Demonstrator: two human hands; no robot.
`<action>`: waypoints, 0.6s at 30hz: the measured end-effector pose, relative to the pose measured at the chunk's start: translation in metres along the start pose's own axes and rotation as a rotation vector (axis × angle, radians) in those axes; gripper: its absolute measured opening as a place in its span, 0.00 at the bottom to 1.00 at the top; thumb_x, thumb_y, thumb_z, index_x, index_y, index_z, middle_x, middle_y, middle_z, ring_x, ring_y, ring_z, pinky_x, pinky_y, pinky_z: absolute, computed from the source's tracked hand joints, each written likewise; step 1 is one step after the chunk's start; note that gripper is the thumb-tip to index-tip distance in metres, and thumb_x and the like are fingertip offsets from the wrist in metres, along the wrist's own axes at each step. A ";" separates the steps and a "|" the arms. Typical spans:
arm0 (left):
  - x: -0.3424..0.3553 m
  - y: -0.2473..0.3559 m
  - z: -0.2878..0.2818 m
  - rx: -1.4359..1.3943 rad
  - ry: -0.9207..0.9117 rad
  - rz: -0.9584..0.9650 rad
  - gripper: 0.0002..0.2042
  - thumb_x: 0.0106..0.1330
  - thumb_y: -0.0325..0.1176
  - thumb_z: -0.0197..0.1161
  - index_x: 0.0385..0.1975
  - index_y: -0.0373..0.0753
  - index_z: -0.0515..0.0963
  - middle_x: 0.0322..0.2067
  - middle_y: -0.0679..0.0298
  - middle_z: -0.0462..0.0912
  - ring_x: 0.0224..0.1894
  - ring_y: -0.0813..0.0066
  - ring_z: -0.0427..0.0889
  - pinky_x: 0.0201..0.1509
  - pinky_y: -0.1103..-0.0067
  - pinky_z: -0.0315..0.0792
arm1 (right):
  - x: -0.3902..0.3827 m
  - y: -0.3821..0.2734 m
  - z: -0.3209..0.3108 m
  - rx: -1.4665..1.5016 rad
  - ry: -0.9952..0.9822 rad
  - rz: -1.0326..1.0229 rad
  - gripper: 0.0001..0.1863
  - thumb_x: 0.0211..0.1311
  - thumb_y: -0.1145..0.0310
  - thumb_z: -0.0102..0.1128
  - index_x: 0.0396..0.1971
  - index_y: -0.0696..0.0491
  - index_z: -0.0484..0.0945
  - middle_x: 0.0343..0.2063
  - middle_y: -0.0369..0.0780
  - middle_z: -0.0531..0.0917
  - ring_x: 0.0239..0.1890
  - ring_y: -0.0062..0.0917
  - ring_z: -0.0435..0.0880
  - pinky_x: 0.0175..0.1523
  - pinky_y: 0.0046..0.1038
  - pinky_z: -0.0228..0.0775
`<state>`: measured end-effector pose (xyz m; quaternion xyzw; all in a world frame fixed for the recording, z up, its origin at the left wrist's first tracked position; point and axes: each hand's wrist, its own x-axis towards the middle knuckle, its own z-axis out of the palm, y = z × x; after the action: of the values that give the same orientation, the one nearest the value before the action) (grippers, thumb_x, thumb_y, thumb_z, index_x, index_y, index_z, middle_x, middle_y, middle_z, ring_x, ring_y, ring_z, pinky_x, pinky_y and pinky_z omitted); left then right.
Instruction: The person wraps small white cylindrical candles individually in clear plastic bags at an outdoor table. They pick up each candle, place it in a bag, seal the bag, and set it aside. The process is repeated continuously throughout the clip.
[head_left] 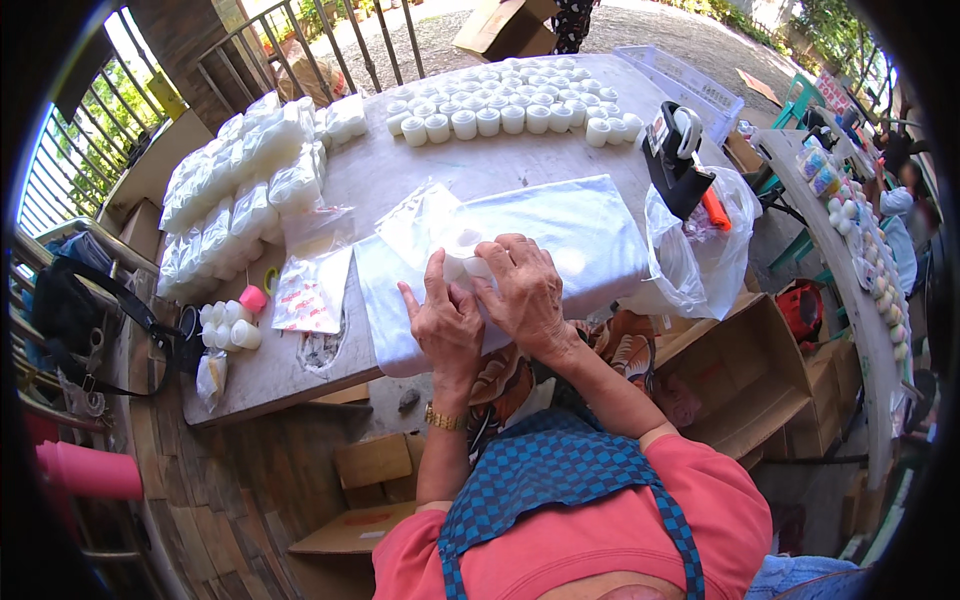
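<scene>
A small cluster of white candle-like cylinders (466,240) stands on a white cloth (580,225) at the table's near edge. My left hand (447,322) presses against the cluster's left side with thumb and index finger, its little finger sticking out. From the right, my right hand (524,292) curls its fingers around the same cylinders, hiding part of them. Just beyond lies a clear plastic bag (418,222), flat on the cloth. Farther back on the table (370,170), rows of loose white cylinders (512,119) stand upright.
Bagged cylinders (250,165) are piled at the left. Nearer are flat plastic packets (312,290), a pink-topped item (253,298) and loose cylinders (228,326). A black-and-orange tape dispenser (680,165) and a white plastic bag (710,240) occupy the right. Open cardboard boxes (740,370) sit below.
</scene>
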<state>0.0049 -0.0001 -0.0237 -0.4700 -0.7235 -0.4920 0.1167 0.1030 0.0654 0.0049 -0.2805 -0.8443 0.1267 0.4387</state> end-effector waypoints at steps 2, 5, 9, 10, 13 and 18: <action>-0.001 -0.001 0.000 0.002 0.004 0.004 0.25 0.61 0.24 0.55 0.62 0.38 0.69 0.13 0.63 0.75 0.20 0.60 0.77 0.68 0.47 0.59 | 0.001 -0.001 0.000 -0.050 0.029 -0.008 0.21 0.50 0.73 0.68 0.46 0.52 0.74 0.42 0.44 0.75 0.46 0.41 0.78 0.46 0.40 0.69; -0.001 -0.001 -0.002 0.013 0.008 0.007 0.26 0.61 0.23 0.55 0.62 0.38 0.69 0.13 0.63 0.74 0.20 0.61 0.77 0.68 0.47 0.59 | 0.004 0.000 0.007 -0.005 0.091 0.003 0.23 0.49 0.72 0.69 0.47 0.51 0.72 0.43 0.43 0.75 0.44 0.40 0.77 0.47 0.40 0.68; -0.001 -0.001 -0.002 0.024 -0.017 0.014 0.26 0.61 0.23 0.55 0.63 0.38 0.69 0.14 0.63 0.75 0.20 0.62 0.78 0.68 0.47 0.59 | 0.012 0.011 0.017 0.045 0.074 0.042 0.25 0.49 0.70 0.71 0.47 0.52 0.71 0.43 0.43 0.74 0.42 0.39 0.78 0.47 0.39 0.70; 0.000 0.000 -0.004 0.042 -0.028 0.012 0.26 0.61 0.23 0.55 0.63 0.38 0.69 0.14 0.62 0.75 0.20 0.62 0.78 0.68 0.47 0.59 | 0.014 0.013 0.019 0.064 0.055 0.056 0.25 0.49 0.69 0.72 0.47 0.52 0.70 0.43 0.43 0.74 0.41 0.39 0.78 0.47 0.39 0.70; 0.000 0.002 0.002 -0.021 0.040 0.000 0.25 0.59 0.22 0.54 0.60 0.39 0.72 0.13 0.63 0.71 0.18 0.64 0.74 0.68 0.48 0.60 | 0.017 0.016 0.020 0.014 -0.004 0.067 0.25 0.50 0.70 0.72 0.47 0.53 0.71 0.41 0.43 0.74 0.40 0.38 0.78 0.44 0.41 0.70; -0.001 -0.002 -0.003 -0.055 0.041 -0.024 0.26 0.58 0.20 0.55 0.60 0.38 0.72 0.13 0.63 0.70 0.16 0.65 0.72 0.67 0.49 0.62 | 0.026 0.021 0.010 0.026 -0.102 0.002 0.24 0.51 0.73 0.70 0.49 0.53 0.72 0.49 0.45 0.76 0.47 0.41 0.81 0.51 0.38 0.74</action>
<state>0.0026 -0.0035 -0.0241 -0.4543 -0.7126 -0.5226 0.1124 0.0903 0.0973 0.0064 -0.2690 -0.8636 0.1523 0.3984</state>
